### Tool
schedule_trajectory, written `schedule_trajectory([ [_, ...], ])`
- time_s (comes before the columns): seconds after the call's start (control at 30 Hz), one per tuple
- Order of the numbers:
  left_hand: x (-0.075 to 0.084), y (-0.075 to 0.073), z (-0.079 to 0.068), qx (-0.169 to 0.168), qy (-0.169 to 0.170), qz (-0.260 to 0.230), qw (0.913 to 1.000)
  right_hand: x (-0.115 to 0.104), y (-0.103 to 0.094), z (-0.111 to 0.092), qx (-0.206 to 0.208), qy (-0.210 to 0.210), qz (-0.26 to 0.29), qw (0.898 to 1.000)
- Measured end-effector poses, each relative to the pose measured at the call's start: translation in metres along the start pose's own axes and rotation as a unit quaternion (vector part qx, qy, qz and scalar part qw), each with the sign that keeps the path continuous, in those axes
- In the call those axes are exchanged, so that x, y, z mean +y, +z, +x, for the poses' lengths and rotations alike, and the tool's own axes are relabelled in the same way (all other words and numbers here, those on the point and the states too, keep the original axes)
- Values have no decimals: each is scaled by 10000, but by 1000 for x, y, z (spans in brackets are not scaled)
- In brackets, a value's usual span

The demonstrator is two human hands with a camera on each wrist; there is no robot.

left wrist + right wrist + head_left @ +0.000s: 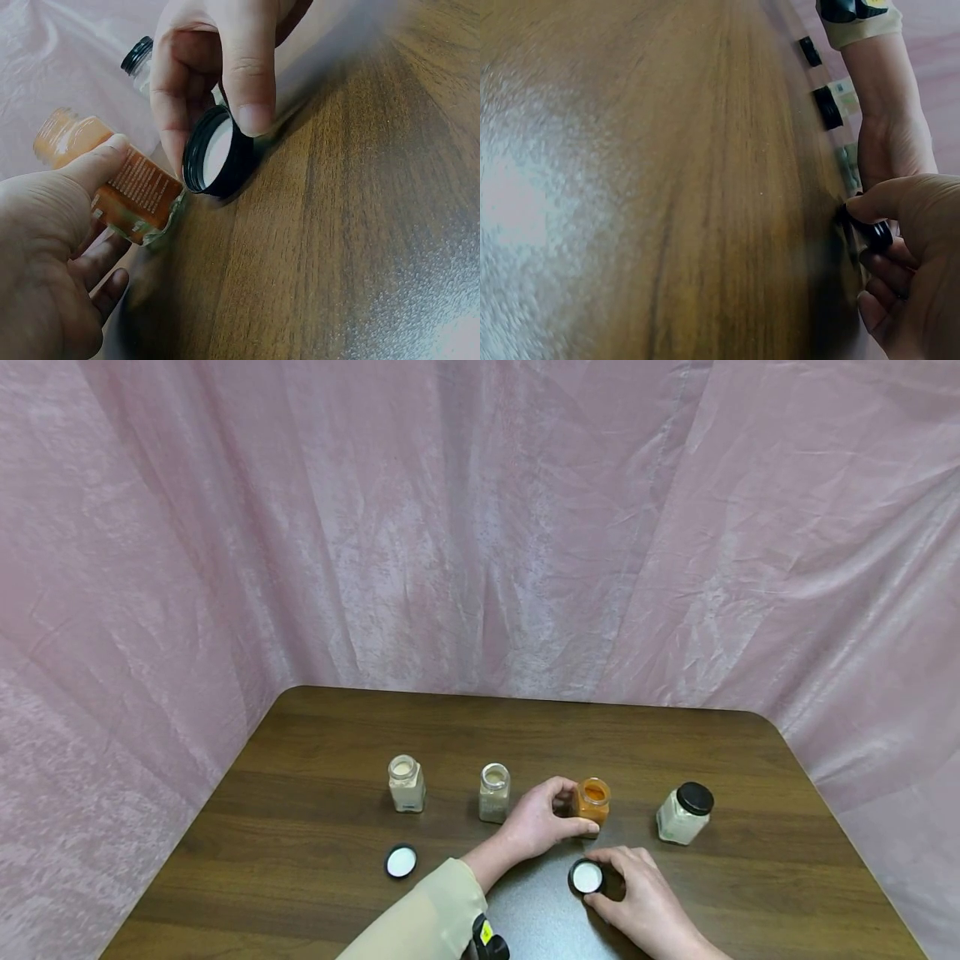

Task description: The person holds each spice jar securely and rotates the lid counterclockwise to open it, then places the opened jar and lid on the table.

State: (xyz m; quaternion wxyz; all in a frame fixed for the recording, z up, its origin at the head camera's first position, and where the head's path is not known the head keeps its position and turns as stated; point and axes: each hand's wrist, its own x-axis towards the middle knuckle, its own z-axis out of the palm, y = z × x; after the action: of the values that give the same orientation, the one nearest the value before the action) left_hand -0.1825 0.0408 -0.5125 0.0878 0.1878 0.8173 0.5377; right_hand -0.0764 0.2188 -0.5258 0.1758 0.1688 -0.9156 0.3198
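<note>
My left hand point(542, 820) grips an open glass jar of orange powder point(593, 801) between thumb and fingers. In the left wrist view its thumb lies across the printed label. Just in front of that jar, my right hand point(637, 893) pinches a black screw lid point(587, 877) by its rim, its white lining facing up and towards the head camera. The lid is apart from the jar. To the left stand two uncapped glass jars, a cream-coloured one point(407, 785) and a greyish one point(494, 794). A capped jar point(684, 814) of pale contents stands to the right.
A loose black lid point(401, 862) lies white side up on the wooden table point(300, 893). Another loose black lid point(828, 107) shows in the right wrist view; my left arm covers that area in the head view. Pink curtains point(480, 527) hang behind the table.
</note>
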Motion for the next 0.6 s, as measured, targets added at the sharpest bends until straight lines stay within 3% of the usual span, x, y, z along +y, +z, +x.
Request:
schedule_trajectory([
  [0.1,0,0,0,6,6,-14,10000,1,1,0,0,-55,-182,9998],
  [0.6,2,1,-2,73,28,-151,9999,-4,-2,3,-450,565,-172,9972],
])
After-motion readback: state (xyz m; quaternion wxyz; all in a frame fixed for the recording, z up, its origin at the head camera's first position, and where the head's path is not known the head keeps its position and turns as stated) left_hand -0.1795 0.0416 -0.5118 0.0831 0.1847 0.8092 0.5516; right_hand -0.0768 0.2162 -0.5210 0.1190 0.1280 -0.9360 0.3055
